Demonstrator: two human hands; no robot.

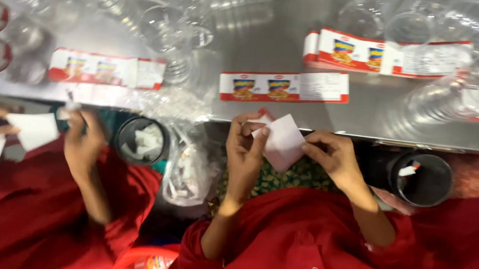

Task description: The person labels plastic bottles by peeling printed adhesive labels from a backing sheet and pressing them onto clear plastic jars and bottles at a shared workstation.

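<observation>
Both of my hands hold one white label sheet (281, 142) over my lap, just below the metal table's edge (329, 124). My left hand (243, 149) pinches its left corner with fingers curled. Gripping the sheet's right edge is my right hand (329, 157). The red sleeves of my garment (309, 259) fill the lower middle. A strip of red and white printed labels (284, 88) lies on the table straight above my hands.
More label strips (107, 69) (384, 56) and several clear plastic jars (447, 99) lie on the table. Black round bins (141, 139) (426, 178) and a clear bag (186, 174) hold paper scraps. A co-worker's hands (83, 143) hold white paper at left.
</observation>
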